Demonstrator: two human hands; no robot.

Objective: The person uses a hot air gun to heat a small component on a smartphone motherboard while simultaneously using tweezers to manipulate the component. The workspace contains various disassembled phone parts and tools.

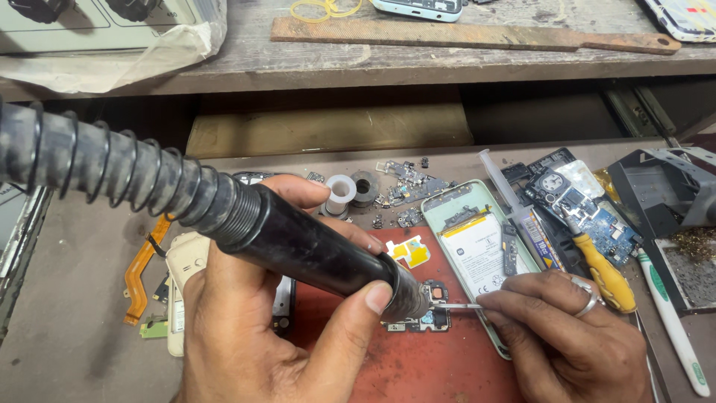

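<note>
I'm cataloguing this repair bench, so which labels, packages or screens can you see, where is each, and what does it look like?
White rectangular battery label: inside the pale green open phone shell, right of centre.
Clear plastic syringe's blue printed label: beside the shell's right edge.
Yellow sticker: on the red work mat.
No lit screens.

Hot-air wand over a small circuit board

My left hand [261,328] grips the black hot-air wand [298,246]; my right hand [574,336] pinches what look like tweezers [456,305] at the circuit board [429,317].
</note>
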